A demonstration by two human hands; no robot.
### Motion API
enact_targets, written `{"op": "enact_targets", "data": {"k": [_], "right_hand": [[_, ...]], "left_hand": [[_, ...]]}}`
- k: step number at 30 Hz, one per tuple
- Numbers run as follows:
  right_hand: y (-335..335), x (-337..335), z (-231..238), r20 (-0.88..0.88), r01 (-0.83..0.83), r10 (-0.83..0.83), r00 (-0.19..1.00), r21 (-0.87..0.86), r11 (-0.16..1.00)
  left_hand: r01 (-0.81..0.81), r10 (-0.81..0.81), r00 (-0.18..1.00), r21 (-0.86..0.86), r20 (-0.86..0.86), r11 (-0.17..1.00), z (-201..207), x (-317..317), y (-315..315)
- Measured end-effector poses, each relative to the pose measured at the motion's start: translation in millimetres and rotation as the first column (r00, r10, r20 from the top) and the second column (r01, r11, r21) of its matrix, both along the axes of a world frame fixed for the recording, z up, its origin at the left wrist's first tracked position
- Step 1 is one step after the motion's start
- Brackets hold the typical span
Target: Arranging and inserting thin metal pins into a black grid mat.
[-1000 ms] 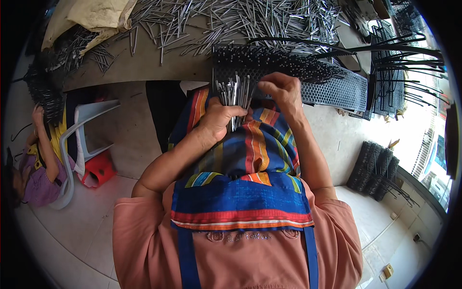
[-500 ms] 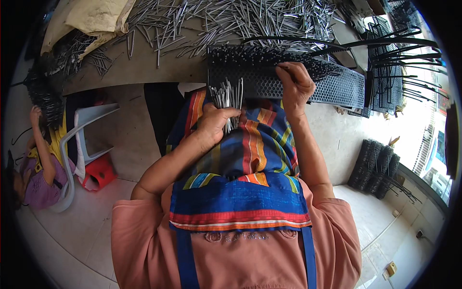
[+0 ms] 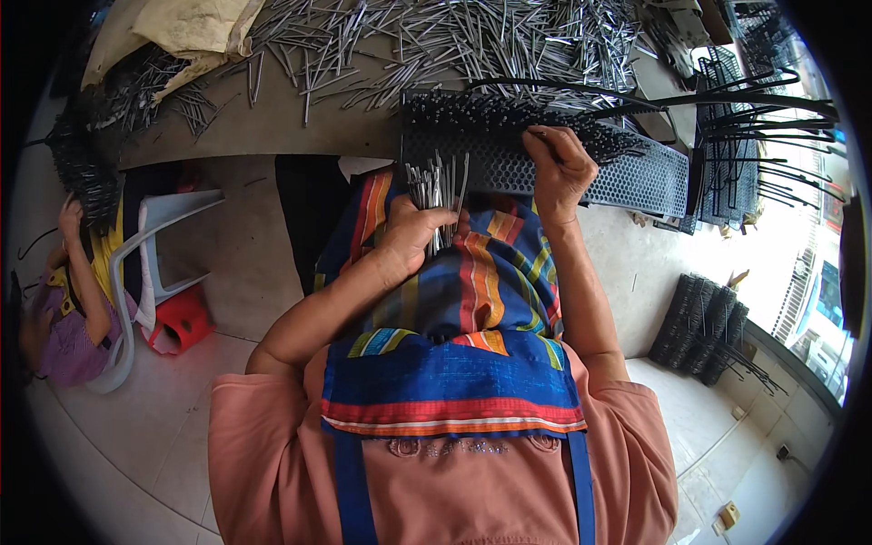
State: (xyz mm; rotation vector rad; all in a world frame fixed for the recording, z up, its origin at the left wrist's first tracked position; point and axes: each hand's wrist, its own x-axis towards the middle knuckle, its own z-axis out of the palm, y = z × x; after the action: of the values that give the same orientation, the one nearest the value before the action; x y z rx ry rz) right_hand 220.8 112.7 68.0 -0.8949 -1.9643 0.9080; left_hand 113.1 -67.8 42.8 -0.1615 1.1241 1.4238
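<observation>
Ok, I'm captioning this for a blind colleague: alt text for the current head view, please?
A person's left hand grips a bundle of thin silvery metal rods over a striped multicoloured apron; the pinched right hand is at a black perforated panel bristling with dark rods. Beyond, loose silvery rods lie on a brown table.

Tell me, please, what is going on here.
A person's left hand grips a bundle of thin metal rods over a striped apron. The right hand, closed in a pinch, is over a black perforated panel with dark pins crowded along its far side; whether it holds anything is unclear. More loose rods lie scattered on the table beyond.
</observation>
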Motion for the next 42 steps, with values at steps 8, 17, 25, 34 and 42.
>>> {"op": "enact_targets", "data": {"k": [8,17,25,34,42], "right_hand": [[-2,1,-5,0.021,-0.030,0.029,0.999,0.039,0.999],[-8,-7,-4,0.197,0.016,-0.055,0.979,0.194,0.981],[-12,-9,7,0.278,-0.035,-0.036,0.960,0.246,0.969],[-49,-6,-8,-0.040,-0.199,0.323,0.946,-0.855,0.479],[-46,-39,3,-0.166,-0.199,0.127,0.978,-0.554,0.808]], "left_hand": [[0.047,-0.051,0.996,0.039,0.080,0.998,-17,-1,-2],[0.026,-0.023,0.997,-0.037,0.078,0.999,-15,0,1],[0.042,-0.046,0.995,0.045,0.090,0.998,-10,-9,-9],[0.195,-0.178,0.973,0.113,-0.146,0.974,4,-15,-18],[-0.108,0.104,0.993,-0.099,-0.048,0.989,-13,-24,-34]]}}
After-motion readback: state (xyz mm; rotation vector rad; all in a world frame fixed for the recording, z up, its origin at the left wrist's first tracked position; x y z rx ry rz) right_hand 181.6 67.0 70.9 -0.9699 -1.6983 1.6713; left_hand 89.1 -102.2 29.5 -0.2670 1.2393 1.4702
